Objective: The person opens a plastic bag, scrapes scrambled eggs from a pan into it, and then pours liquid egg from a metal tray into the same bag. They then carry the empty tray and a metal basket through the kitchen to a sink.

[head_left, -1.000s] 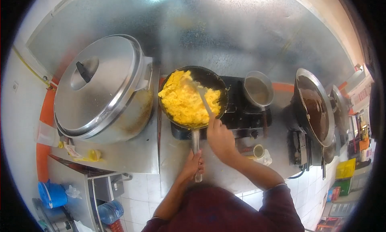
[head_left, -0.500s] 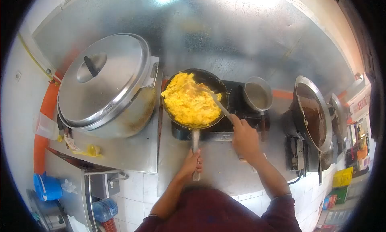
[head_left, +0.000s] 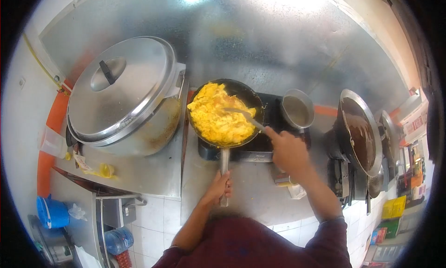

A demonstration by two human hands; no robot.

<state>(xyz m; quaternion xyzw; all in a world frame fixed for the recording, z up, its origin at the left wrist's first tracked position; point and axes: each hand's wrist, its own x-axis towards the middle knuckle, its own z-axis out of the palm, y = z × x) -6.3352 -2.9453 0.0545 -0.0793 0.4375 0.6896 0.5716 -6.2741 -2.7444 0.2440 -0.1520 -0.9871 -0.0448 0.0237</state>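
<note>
A dark frying pan (head_left: 253, 98) rests over the left part of a black stove (head_left: 272, 111), with scrambled eggs (head_left: 216, 117) filling most of it. My left hand (head_left: 218, 187) is wrapped round the pan's metal handle (head_left: 225, 161). In my right hand (head_left: 289, 152) is a spatula (head_left: 253, 122), its handle gripped from above. The spatula's blade lies flat among the eggs, right of their middle. On the stove's right side stands a small saucepan (head_left: 297, 109), just beyond my right hand.
A big lidded metal pot (head_left: 123, 96) takes up the left counter. At the right sits a wok (head_left: 360, 133) with brown liquid on another burner. A small yellow-and-white item (head_left: 296, 190) lies under my right forearm. A blue bucket (head_left: 53, 212) is at lower left.
My right hand has moved slightly to the right and down. The spatula's blade has turned and shifted left and a little down in the eggs. My left hand keeps its hold.
</note>
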